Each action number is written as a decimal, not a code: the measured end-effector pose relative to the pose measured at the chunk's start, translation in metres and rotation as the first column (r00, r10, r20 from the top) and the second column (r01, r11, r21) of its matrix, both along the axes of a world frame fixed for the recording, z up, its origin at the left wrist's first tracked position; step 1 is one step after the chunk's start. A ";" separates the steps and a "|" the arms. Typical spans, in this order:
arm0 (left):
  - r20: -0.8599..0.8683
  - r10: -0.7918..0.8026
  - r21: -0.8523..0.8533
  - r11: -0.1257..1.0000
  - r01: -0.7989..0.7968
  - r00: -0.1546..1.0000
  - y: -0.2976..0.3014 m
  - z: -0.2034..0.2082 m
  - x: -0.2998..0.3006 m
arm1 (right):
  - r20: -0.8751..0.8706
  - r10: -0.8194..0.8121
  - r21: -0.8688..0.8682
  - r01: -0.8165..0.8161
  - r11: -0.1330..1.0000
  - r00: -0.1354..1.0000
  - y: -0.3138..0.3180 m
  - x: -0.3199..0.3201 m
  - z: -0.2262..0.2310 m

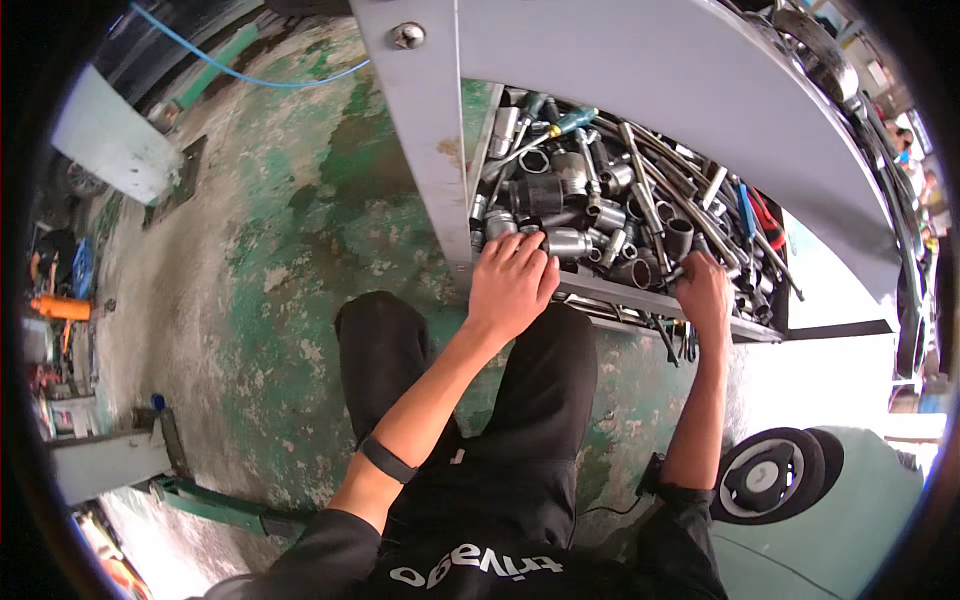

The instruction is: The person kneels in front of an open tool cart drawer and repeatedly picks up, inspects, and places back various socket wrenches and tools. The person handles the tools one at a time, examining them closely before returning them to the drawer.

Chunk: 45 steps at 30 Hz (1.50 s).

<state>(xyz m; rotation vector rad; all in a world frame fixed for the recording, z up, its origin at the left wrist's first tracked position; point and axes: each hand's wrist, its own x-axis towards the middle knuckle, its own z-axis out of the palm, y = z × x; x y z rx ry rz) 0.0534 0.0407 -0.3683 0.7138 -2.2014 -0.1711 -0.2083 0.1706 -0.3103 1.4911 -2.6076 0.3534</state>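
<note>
A metal drawer (pixel 640 298) packed with loose tools is in front of me. My left hand (pixel 513 284) lies over its near left corner, fingers stretched across the rim beside a shiny socket (pixel 568 243); nothing shows in its grasp. At the near edge further right, my right hand (pixel 704 290) has its fingers bent down among the tools, closed on something I cannot make out. A large dark socket (pixel 537 194), a screwdriver with a teal handle (pixel 573 122), several metal bars (pixel 642 195) and red-handled pliers (pixel 768 222) lie in the heap.
The grey cabinet frame (pixel 420 110) rises beyond and left of the drawer. Below it, another tray holds more tools (pixel 672 340). A black round wheel cover (pixel 765 477) is at the lower right. Worn green floor (pixel 290 250) spreads left, with a blue hose (pixel 270 82) and a lift post (pixel 125 150).
</note>
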 end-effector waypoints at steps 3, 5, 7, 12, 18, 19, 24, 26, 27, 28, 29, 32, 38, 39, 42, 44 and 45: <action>-0.009 0.001 0.005 1.000 -0.001 1.000 0.000 0.000 0.000 | -0.018 0.136 -0.186 -0.137 0.973 0.991 -0.017 0.017 0.008; -0.006 -0.026 0.008 1.000 0.026 1.000 -0.001 0.001 0.001 | 0.242 0.339 -0.273 -0.272 0.923 0.909 -0.033 0.035 0.005; 0.005 -0.052 0.005 0.999 0.052 0.999 -0.002 0.002 0.004 | 0.466 0.401 -0.197 -0.349 0.916 0.789 -0.047 0.049 0.000; 0.025 -0.082 0.003 0.997 0.082 0.996 -0.004 0.001 0.009 | 0.325 0.226 -0.109 -0.201 0.974 0.918 -0.053 0.062 -0.010; -0.003 -0.081 0.079 0.994 0.081 0.997 -0.001 0.012 0.010 | 0.141 0.307 -0.329 -0.248 0.911 0.941 -0.043 0.066 0.000; -0.011 -0.083 0.106 0.991 0.084 0.996 0.000 0.018 0.011 | 0.162 0.274 -0.362 -0.202 0.910 0.948 -0.041 0.072 0.003; -0.596 0.042 0.796 0.162 0.583 0.802 0.031 0.056 0.031 | 0.411 0.523 -0.622 -0.190 0.760 0.747 -0.023 0.121 0.031; -0.652 0.069 0.758 0.089 0.646 0.755 0.038 0.068 0.036 | 0.346 0.594 -0.595 -0.319 0.737 0.727 -0.018 0.138 0.044; -0.712 0.070 0.703 0.074 0.708 0.699 0.039 0.072 0.038 | 0.316 0.625 -0.572 -0.382 0.726 0.714 -0.017 0.145 0.050; -0.706 0.124 0.705 0.038 0.708 0.697 0.038 0.076 0.042 | 0.402 0.603 -0.548 -0.346 0.761 0.690 -0.015 0.155 0.052; -0.692 0.178 0.710 -0.008 0.705 0.699 0.037 0.078 0.044 | 0.396 0.617 -0.563 -0.351 0.748 0.680 -0.015 0.162 0.055; -0.747 0.257 0.606 -0.117 0.787 0.614 0.033 0.084 0.055 | 0.424 0.700 -0.705 -0.276 0.654 0.574 -0.020 0.171 0.056; -0.830 0.262 0.443 -0.226 0.867 0.492 0.040 0.093 0.061 | 0.343 0.758 -0.722 -0.361 0.590 0.554 -0.020 0.166 0.054; -0.812 0.259 0.475 -0.227 0.850 0.523 0.043 0.095 0.060 | 0.348 0.773 -0.742 -0.348 0.573 0.531 -0.020 0.165 0.053; -0.777 0.228 0.536 -0.248 0.807 0.586 0.050 0.099 0.056 | 0.305 0.808 -0.799 -0.326 0.505 0.504 -0.020 0.165 0.051; -0.768 0.171 0.571 -0.255 0.780 0.618 0.051 0.104 0.056 | 0.291 0.789 -0.789 -0.330 0.518 0.541 -0.017 0.164 0.052; -0.773 0.150 0.569 -0.268 0.778 0.617 0.052 0.106 0.057 | 0.284 0.778 -0.782 -0.334 0.527 0.561 -0.015 0.163 0.053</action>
